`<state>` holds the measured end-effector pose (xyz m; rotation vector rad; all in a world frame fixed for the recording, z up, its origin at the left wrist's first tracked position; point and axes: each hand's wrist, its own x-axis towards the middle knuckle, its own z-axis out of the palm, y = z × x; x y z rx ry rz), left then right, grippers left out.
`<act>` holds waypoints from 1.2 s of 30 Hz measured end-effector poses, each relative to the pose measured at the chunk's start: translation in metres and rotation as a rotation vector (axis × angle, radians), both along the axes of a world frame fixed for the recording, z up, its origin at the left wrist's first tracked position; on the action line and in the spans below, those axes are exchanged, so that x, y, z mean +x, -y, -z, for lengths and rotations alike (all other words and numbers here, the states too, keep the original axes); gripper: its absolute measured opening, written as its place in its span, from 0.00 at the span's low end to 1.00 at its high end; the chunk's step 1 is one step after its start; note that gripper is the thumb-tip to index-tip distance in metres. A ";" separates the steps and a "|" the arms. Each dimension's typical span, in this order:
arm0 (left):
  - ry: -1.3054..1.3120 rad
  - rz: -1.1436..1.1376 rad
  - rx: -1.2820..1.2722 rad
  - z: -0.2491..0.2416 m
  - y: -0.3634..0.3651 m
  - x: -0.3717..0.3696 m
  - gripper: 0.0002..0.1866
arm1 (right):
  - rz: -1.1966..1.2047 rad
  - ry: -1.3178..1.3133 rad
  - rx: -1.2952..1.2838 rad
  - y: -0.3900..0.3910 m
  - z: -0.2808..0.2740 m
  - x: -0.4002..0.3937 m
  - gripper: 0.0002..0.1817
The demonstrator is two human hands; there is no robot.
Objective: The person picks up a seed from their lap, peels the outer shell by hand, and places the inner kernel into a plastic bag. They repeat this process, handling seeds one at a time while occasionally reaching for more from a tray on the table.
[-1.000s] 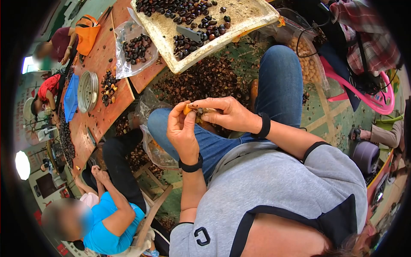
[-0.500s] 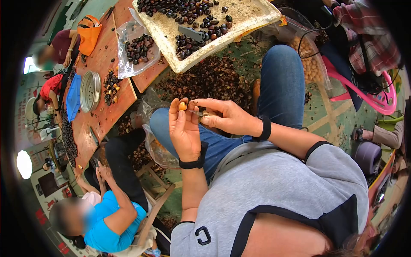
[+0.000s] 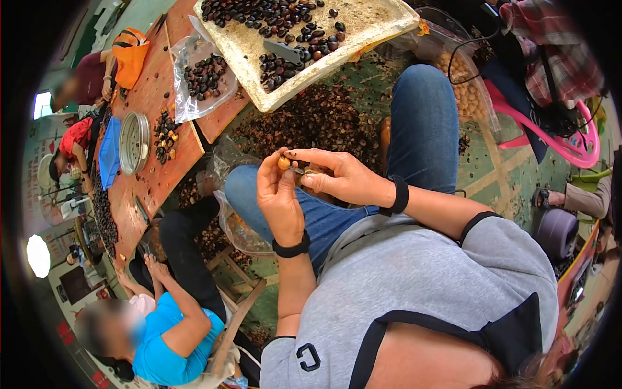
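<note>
Above my lap, my left hand (image 3: 278,198) pinches a small yellow-orange nut (image 3: 284,163) between its fingertips. My right hand (image 3: 343,178) is closed around a small knife, whose short blade (image 3: 299,171) points at the nut; most of its handle is hidden in the fingers. The two hands are close together, with the right index finger reaching to the top of the nut. Beyond them, a white foam tray (image 3: 278,98) holds many dark nuts (image 3: 278,71) and a grey flat tool (image 3: 282,50).
On the red table (image 3: 175,178) are a clear bag of dark nuts (image 3: 205,78), a metal bowl (image 3: 135,142), a blue tray (image 3: 109,152) and an orange bag (image 3: 130,58). Shells (image 3: 311,123) cover the floor. A person in blue (image 3: 172,340) sits at left; a pink chair (image 3: 580,146) stands at right.
The fingers of my left hand have curled in more around the nut, and its wrist has turned slightly. The nut has moved a little to the right, nearer the blade.
</note>
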<state>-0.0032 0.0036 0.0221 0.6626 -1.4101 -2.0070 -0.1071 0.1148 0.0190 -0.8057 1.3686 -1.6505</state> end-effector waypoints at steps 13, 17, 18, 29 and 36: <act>0.030 -0.042 -0.076 0.000 0.001 0.002 0.14 | 0.035 -0.202 0.067 -0.002 -0.009 -0.002 0.24; 0.043 -0.036 -0.055 0.006 0.001 0.004 0.14 | 0.154 -0.359 -0.043 0.004 0.005 0.001 0.23; 0.042 -0.035 -0.054 0.006 0.000 0.004 0.14 | 0.172 -0.364 -0.064 0.006 0.009 -0.001 0.22; -0.101 0.013 0.211 0.003 -0.002 0.001 0.17 | 0.021 0.618 -0.054 0.002 -0.010 0.000 0.20; -0.209 -0.004 0.446 0.010 0.004 0.004 0.14 | 0.125 0.600 -0.085 0.000 -0.011 -0.021 0.26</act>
